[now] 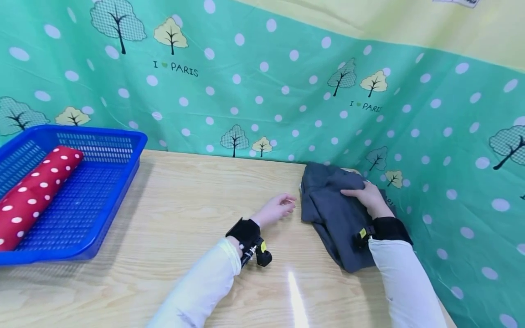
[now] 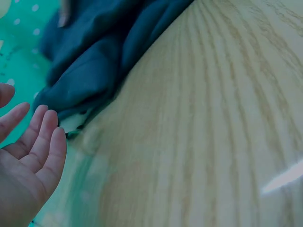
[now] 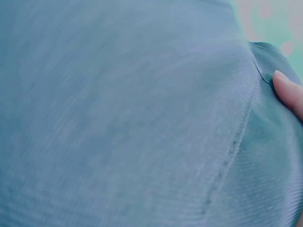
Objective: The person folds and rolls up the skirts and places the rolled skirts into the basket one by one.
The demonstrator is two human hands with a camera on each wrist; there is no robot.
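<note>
Two bare hands, two pale sleeves, two black wristbands, two small cameras, one dark garment, one blue basket, one red dotted bundle, one wooden table and one patterned curtain.

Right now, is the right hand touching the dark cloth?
Touching. The right wrist view shows the right hand's thumb lying against the dark cloth, with no gap between them.

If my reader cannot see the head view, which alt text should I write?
A person's right hand touches dark cloth on a table; the left hand is open beside the cloth. At left, a blue basket holds a red dotted bundle.
</note>
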